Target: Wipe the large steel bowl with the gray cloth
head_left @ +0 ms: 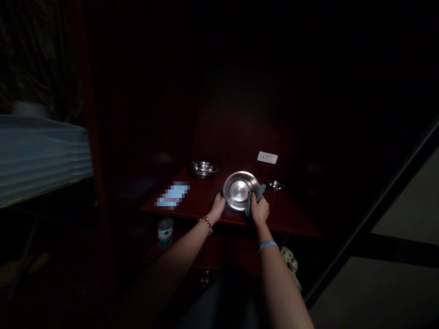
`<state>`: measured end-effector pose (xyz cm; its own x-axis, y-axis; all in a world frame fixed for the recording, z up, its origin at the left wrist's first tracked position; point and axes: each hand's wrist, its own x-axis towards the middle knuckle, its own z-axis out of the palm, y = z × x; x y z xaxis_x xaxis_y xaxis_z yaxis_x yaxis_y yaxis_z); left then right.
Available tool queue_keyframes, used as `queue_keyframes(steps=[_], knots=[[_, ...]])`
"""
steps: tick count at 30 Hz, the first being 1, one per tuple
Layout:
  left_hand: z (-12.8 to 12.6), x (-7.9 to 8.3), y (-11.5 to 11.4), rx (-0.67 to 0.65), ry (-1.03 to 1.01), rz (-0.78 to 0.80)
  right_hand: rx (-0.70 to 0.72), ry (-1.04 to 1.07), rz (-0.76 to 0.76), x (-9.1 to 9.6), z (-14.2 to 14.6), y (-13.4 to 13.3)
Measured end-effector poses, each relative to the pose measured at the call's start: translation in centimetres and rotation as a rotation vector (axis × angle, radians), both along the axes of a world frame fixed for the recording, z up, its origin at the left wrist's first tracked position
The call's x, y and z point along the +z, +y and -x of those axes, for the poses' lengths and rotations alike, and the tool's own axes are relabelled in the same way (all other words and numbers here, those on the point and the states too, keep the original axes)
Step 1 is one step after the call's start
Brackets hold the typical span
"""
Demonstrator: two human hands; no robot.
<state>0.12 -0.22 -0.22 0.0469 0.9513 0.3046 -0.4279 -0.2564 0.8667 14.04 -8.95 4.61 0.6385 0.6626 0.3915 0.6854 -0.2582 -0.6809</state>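
A round steel plate (238,188) is tipped up toward me on a dark red wooden table (295,219). My left hand (217,206) grips the plate's lower left rim, fingers closed on it. My right hand (259,209) is closed on a grey cloth (258,194) that presses against the plate's right edge. A bead bracelet is on my left wrist and a blue band on my right.
A steel bowl (203,168) stands at the table's back left and a small steel dish (275,185) at the right. A blurred flat item (172,195) lies on the left part. A white card (267,157) hangs on the back wall. A water bottle (165,231) stands below.
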Motion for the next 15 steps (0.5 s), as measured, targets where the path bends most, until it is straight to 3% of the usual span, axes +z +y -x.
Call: queue_keyframes(steps=[15], knots=[[-0.04, -0.46, 0.43, -0.020, -0.012, 0.001, 0.002, 0.002, -0.006, 0.05, 0.09, -0.02]])
